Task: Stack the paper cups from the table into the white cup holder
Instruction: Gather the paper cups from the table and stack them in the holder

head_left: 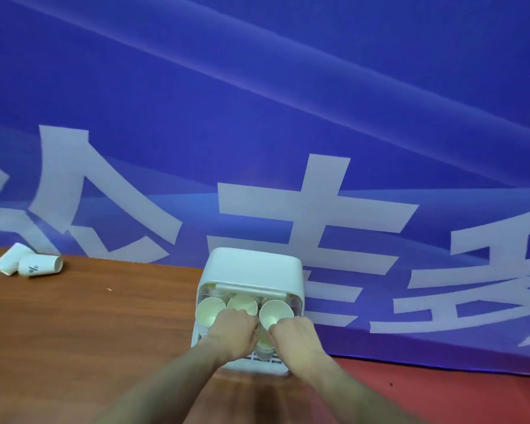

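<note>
Broadly, the brown tabletop [104, 316] carries everything, backed along its far edge by a blue banner [257, 102] with large white characters. Near the tabletop's right edge stands the white cup holder [251, 267], its open face tipped up toward the person, presumably so cups drop in mouth-first from the near side. Inside, three cup stacks [242, 304] sit side by side, their pale mouths pointing up and toward the camera, long axes running down into the holder. Both hands work at that opening: the left hand [234, 332] is curled over the middle stack, the right hand [297, 338] pinches the rim of the right-hand cup [274, 313], likely seating it. Far off by the far left corner, two loose paper cups [40, 266] lie on their sides, the nearer one's long axis running left to right, apparently waiting their turn
</note>
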`<action>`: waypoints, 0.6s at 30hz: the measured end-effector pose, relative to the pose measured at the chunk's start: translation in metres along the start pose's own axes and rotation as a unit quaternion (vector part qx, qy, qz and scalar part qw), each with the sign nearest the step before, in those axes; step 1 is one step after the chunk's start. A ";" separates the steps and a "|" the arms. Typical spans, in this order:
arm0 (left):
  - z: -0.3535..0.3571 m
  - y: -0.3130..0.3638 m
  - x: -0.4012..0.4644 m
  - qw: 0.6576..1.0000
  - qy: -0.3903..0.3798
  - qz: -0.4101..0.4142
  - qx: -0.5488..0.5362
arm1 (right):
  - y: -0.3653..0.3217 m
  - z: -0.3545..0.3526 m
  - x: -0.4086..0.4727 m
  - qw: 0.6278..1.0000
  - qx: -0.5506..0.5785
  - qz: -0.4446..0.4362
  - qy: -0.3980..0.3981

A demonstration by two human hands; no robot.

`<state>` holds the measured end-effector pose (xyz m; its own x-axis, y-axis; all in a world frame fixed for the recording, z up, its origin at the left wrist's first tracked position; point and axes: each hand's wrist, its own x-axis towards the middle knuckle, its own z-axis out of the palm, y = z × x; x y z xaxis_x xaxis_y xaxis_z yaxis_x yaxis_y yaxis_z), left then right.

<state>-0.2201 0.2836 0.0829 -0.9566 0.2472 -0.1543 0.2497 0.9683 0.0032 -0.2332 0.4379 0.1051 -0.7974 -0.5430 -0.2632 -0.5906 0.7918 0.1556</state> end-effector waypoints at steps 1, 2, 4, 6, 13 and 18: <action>0.002 -0.001 -0.002 1.000 -0.002 0.004 -0.005 | -0.001 0.000 0.001 1.000 -0.002 -0.003 -0.006; 0.005 -0.004 -0.004 1.000 -0.005 0.005 -0.007 | -0.003 0.001 0.003 1.000 -0.005 -0.010 -0.013; 0.010 -0.008 -0.006 1.000 -0.009 0.002 -0.013 | -0.005 0.005 0.006 1.000 -0.008 -0.022 -0.014; 0.015 -0.011 -0.008 1.000 -0.019 0.002 -0.020 | -0.006 0.013 0.010 0.999 -0.015 -0.022 -0.017; 0.030 -0.011 -0.010 0.998 -0.056 -0.008 -0.008 | -0.007 0.045 0.019 0.997 0.021 -0.005 -0.074; 0.031 -0.009 -0.003 0.998 -0.056 -0.004 -0.009 | -0.005 0.052 0.031 0.994 0.041 0.006 -0.100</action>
<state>-0.2149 0.2735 0.0530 -0.9354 0.2345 -0.2646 0.2381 0.9711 0.0188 -0.2483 0.4317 0.0463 -0.7586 -0.4737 -0.4474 -0.5631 0.8221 0.0843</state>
